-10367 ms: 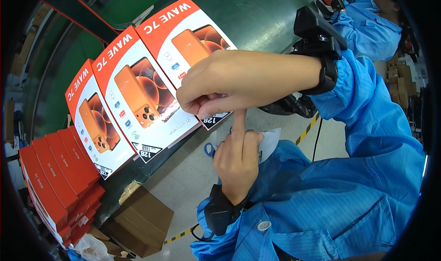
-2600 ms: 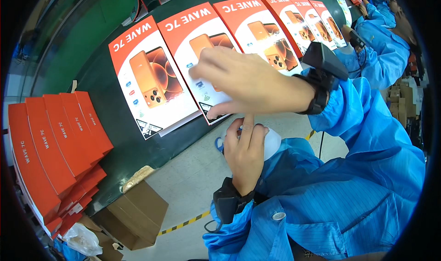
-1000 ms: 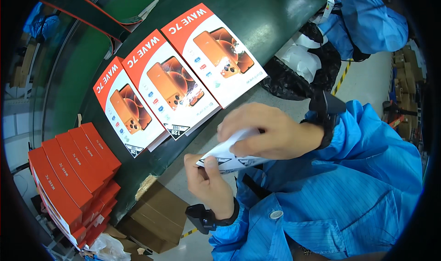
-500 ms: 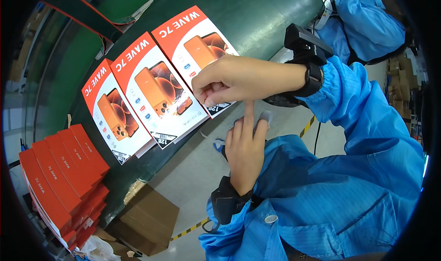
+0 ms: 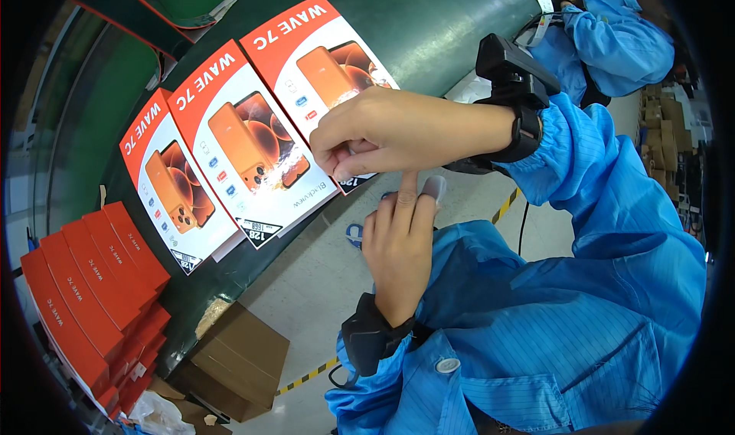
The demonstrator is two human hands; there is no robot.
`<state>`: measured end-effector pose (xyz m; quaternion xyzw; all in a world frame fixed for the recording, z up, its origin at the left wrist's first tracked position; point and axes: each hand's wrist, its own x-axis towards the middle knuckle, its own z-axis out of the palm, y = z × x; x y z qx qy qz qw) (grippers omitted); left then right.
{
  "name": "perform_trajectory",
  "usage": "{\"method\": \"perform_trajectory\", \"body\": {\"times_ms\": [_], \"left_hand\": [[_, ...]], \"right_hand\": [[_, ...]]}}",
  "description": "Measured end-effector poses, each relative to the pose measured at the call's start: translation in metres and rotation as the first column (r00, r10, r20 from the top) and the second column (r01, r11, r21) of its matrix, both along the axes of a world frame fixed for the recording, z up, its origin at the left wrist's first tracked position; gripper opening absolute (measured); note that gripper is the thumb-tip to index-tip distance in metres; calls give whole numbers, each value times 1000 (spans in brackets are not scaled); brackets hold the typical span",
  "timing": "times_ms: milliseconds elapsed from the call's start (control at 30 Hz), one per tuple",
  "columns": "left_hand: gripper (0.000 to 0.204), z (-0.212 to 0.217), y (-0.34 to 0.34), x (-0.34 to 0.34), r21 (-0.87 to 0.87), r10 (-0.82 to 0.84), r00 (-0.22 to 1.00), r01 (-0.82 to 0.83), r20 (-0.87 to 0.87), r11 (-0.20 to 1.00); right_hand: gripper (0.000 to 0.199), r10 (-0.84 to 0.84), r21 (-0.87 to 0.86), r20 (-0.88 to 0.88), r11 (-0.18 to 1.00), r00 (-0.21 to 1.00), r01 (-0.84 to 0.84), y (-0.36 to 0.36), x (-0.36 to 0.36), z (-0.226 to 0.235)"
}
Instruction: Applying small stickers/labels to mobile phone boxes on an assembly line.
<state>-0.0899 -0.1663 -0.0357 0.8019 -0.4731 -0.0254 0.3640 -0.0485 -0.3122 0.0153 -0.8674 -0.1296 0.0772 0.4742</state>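
Three white phone boxes with red ends and orange phone pictures lie slanted side by side: a left box [image 5: 170,194], a middle box [image 5: 249,155] and a right box [image 5: 318,71]. My right hand [image 5: 356,136] hovers over or rests on the near end of the right box, covering part of it. Its fingers are curled in with the thumb against them; whatever they may hold is hidden. Below it is my left hand [image 5: 398,251], one finger stretched up to the underside of my right wrist, the others loosely bent. A pale cover [image 5: 435,188] sits on one of its fingertips.
Red boxes [image 5: 92,282] are piled at the left, near the green table [image 5: 429,21]. A brown carton [image 5: 241,358] stands on the floor below its edge. Beyond my right arm a person in blue sleeves [image 5: 612,44] sits by the table. Both my wrists wear black devices [image 5: 517,75].
The boxes and table have slid slightly up and left in the picture. Both hands have shifted a little left, keeping much the same pose.
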Motion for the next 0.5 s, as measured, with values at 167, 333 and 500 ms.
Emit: {"method": "perform_trajectory", "body": {"times_ms": [167, 333, 500], "left_hand": [[11, 2, 2, -1, 1, 7, 1000, -7, -5, 1000], [12, 3, 1, 0, 29, -8, 1000, 8, -16, 1000], [10, -1, -4, -2, -48, 18, 997, -21, -69, 999]], "right_hand": [[6, 22, 14, 57, 1000, 998, -23, 2, -1, -4], [7, 22, -55, 129, 998, 991, -15, 2, -3, -4], [7, 7, 87, 29, 996, 1000, -9, -6, -1, -8]]}}
